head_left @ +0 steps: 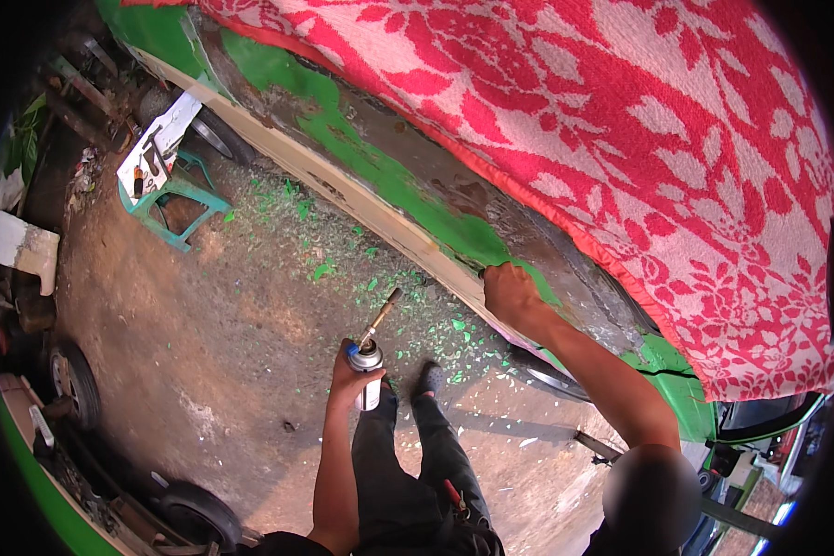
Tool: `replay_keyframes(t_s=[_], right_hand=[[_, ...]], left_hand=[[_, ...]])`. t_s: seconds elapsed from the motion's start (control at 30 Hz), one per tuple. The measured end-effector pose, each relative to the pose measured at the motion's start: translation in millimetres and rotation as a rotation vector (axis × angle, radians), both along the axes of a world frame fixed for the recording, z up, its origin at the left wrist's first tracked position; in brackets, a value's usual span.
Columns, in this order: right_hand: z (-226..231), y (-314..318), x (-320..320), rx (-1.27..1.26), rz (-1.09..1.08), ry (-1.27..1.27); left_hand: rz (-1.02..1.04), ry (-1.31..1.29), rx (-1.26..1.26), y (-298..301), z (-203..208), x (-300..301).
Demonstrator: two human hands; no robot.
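Note:
My left hand (344, 380) is wrapped round the can of a gas blowtorch (369, 360), held upright over the floor. Its brass nozzle points up toward the vehicle, and no flame can be made out. Against the vehicle's side, my right hand (513, 295) is closed, with a small dark end of something showing at the fingers; its kind is hidden. Around that hand, green paint (463, 233) is partly gone from the body panel (343, 148), leaving bare grey-brown and cream areas. A red and white floral blanket (602, 120) covers the vehicle above.
Green paint flakes (322, 270) litter the floor below the panel. At the far left, a green plastic stool (178, 206) carries a white board (162, 139) with tools. Loose wheels (74, 385) stand along the left edge. A metal bar (598, 447) lies at right.

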State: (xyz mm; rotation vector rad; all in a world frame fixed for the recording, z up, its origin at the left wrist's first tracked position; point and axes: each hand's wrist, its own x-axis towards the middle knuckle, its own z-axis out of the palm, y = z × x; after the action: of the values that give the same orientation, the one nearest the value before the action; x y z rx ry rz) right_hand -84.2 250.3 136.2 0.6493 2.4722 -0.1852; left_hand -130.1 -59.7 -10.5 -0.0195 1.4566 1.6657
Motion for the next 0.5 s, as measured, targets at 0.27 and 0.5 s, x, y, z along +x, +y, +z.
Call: replay_keyframes(t_s=[0.27,0.5], right_hand=[[-9,3,20,0.009,0.019,0.057],[-6,6,35,-0.023,-0.069,0.128]], left_hand=[[-0.016,0.079,-0.026,-3,-26,10],[-0.029,0.047,0.004,4,-18,21]])
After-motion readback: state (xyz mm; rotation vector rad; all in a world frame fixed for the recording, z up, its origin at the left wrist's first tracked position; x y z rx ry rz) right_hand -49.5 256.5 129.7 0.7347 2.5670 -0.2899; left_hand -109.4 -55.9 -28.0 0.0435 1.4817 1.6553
